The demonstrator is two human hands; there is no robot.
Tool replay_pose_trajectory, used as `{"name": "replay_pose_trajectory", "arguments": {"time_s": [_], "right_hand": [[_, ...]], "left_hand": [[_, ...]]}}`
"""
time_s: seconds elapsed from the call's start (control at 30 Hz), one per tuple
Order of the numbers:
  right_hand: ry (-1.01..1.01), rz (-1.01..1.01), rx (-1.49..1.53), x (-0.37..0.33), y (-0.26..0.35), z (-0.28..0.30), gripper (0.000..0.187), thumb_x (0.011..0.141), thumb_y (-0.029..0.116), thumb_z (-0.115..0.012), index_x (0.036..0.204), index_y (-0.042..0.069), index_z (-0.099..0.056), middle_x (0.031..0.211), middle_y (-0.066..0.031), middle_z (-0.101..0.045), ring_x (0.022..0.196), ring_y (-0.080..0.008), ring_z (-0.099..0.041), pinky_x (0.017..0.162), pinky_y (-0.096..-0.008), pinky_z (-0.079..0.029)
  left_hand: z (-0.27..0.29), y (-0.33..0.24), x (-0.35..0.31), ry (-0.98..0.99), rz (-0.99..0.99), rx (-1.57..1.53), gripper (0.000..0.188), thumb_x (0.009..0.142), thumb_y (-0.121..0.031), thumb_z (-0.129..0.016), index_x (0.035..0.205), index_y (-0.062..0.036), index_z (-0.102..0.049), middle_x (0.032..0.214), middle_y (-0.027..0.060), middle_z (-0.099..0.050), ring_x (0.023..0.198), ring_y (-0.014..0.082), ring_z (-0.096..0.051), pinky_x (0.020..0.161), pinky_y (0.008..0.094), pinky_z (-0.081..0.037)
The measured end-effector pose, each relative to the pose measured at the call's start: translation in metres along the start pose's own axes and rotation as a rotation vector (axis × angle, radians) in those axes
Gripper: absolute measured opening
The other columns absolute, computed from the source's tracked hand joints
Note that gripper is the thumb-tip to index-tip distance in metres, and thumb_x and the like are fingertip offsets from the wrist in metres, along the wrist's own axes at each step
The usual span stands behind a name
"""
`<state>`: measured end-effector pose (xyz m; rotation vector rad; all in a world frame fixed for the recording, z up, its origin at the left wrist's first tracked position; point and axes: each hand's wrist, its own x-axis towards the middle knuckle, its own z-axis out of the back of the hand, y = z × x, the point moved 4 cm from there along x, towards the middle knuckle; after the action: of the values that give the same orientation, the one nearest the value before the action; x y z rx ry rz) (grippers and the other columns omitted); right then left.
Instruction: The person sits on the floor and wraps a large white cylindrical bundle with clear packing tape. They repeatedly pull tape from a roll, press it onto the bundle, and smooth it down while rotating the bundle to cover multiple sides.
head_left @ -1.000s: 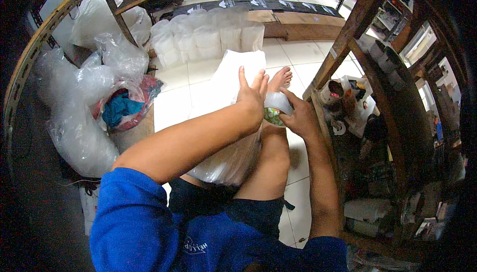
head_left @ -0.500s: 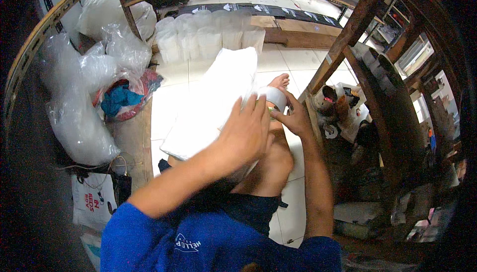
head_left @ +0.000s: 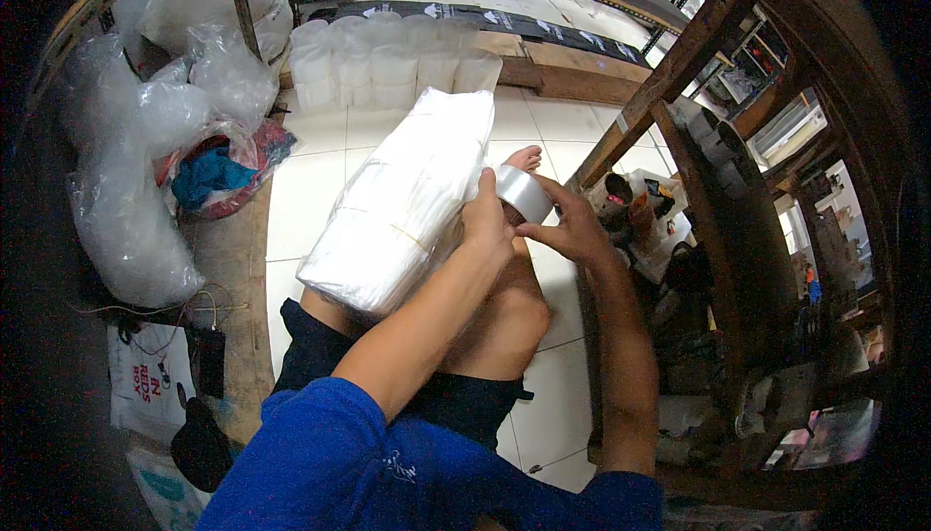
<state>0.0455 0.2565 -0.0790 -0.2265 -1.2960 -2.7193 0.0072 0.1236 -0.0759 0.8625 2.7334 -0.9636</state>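
Note:
A bulky white bundle in clear plastic (head_left: pixel 393 206), with a thin yellowish band around it, lies slanted across my lap. Beside its right edge is a shiny silver-grey roll of tape (head_left: pixel 527 193). My right hand (head_left: pixel 572 228) grips the roll from the right, its thumb at the lower side and its fingers partly behind. My left hand (head_left: pixel 487 219) is closed at the roll's left edge, close against the bundle. Its fingertips meet the roll near the right thumb, and some of its fingers are hidden.
Clear plastic bags (head_left: pixel 136 182) pile up at left, near a red bag with blue cloth (head_left: pixel 211 180). Several translucent rolls (head_left: pixel 388 61) stand at the back. A wooden rack (head_left: pixel 713 162) rises on the right. White floor tiles (head_left: pixel 558 318) show beside my bare leg.
My left hand has gone from spread flat over the bundle's edge to closed at the tape roll. The bundle's banded surface now shows more. The whole view has shifted slightly.

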Motion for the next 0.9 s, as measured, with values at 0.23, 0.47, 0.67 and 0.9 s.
{"name": "replay_pose_trajectory", "arguments": {"time_s": [0.23,0.47,0.67,0.9], "right_hand": [[-0.022,-0.224,-0.162,0.000,0.023,0.032,0.055,0.082,0.025,-0.079,0.128,0.003,-0.058,0.109,-0.0114,-0.064,0.103,-0.0200,-0.059,0.094,-0.0351,-0.046],[0.115,-0.378,-0.334,0.011,0.063,0.036,0.045,0.089,0.032,-0.071,0.121,0.003,-0.057,0.099,-0.0109,-0.063,0.094,-0.0189,-0.058,0.085,-0.0341,-0.047],[0.109,-0.296,-0.256,0.011,0.034,0.028,0.036,0.090,0.026,-0.066,0.116,0.002,-0.057,0.096,-0.0108,-0.062,0.093,-0.0190,-0.057,0.084,-0.0343,-0.047],[0.227,-0.206,-0.429,0.025,0.044,0.045,0.028,0.097,0.019,-0.053,0.115,-0.002,-0.056,0.100,-0.0160,-0.065,0.096,-0.0227,-0.062,0.089,-0.0365,-0.048]], "left_hand": [[0.032,0.022,0.019,-0.102,-0.066,0.087,0.044,0.102,-0.027,-0.037,0.136,-0.0023,-0.048,0.120,0.0158,-0.059,0.103,0.0261,-0.063,0.078,0.0368,-0.058],[0.060,0.053,0.054,0.004,-0.174,0.102,0.042,0.102,-0.030,-0.040,0.135,-0.0056,-0.044,0.124,0.0133,-0.056,0.109,0.0262,-0.061,0.084,0.0405,-0.056],[0.046,0.043,0.049,0.138,-0.294,0.043,0.043,0.099,-0.026,-0.040,0.134,-0.0020,-0.046,0.127,0.0151,-0.057,0.111,0.0259,-0.060,0.090,0.0402,-0.053],[0.053,0.058,0.064,0.090,-0.277,-0.093,0.043,0.096,-0.023,-0.041,0.131,0.0003,-0.050,0.127,0.0162,-0.058,0.110,0.0256,-0.059,0.092,0.0383,-0.050]]}}
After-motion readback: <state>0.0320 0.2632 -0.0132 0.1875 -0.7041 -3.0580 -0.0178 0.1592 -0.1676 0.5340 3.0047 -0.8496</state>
